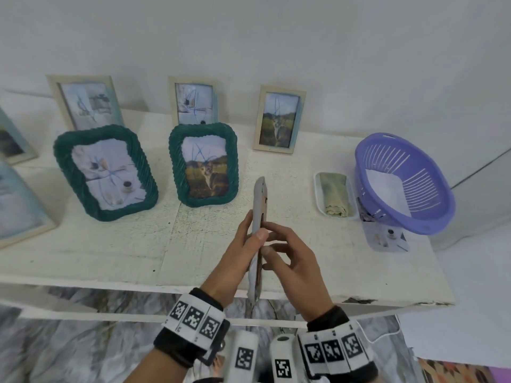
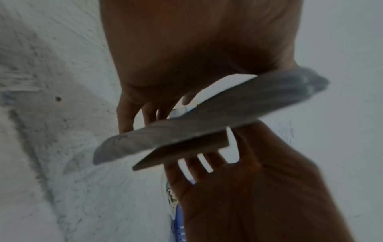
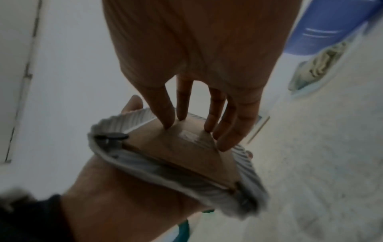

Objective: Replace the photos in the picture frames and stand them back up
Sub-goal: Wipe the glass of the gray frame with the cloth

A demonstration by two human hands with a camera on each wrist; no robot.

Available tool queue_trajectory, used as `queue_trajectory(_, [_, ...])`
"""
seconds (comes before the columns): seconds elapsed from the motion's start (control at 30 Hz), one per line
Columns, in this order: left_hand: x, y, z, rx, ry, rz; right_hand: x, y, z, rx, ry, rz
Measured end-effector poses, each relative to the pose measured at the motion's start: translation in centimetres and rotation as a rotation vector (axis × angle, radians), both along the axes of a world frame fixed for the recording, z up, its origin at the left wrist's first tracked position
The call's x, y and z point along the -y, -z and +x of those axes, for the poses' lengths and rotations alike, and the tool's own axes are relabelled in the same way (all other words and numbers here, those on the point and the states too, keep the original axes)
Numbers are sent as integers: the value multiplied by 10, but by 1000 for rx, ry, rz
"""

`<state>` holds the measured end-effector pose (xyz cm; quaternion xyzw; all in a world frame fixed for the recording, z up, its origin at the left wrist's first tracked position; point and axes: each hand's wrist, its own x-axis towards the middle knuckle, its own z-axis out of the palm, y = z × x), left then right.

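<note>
Grey ribbed frame (image 1: 260, 214) held edge-on at lower centre of the head view, above the front edge of the white tabletop (image 1: 138, 244). Left hand (image 1: 235, 261) grip — thumb and fingers curled round the frame's lower half. Right hand (image 1: 293, 261) — fingertips (image 3: 172, 122) straight, pressing the brown backing board (image 3: 186, 152), not closed on it. Two green woven frames (image 1: 105, 172) stand upright at centre left. Purple basket (image 1: 406, 183) at right, with loose photos (image 1: 387, 236) under it.
</note>
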<state>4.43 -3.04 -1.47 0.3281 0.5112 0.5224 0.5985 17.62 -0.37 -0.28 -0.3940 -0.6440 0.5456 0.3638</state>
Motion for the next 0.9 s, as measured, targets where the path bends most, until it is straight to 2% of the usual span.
queue_trajectory(0.1, [-3,-5,-2,41,-19,-3,-3,-3,4,129,-11,167])
queue_trajectory(0.23, [-9,-9,-2,-44,-52,-10,-14,-12,20,213,-1,304])
queue_trajectory(0.33, [-13,-13,1,-140,-58,-27,-30,-13,34,437,97,524])
queue_trajectory(0.4, [-16,-14,6,-185,-65,-23,-39,-14,39,580,148,581])
queue_trajectory(0.47, [-19,-19,14,-203,-100,2,-44,-16,42,606,136,503])
queue_trajectory(0.5, [-21,-22,19,-221,-110,19,-46,-19,42,556,103,413])
queue_trajectory(0.63, [-32,-27,31,-328,-145,132,-60,-39,47,99,23,-199])
queue_trajectory(0.7, [-37,-27,32,-355,-178,147,-72,-44,54,-6,4,-430])
queue_trajectory(0.9, [-63,-29,31,-404,-303,116,-140,-29,64,-4,-44,-635])
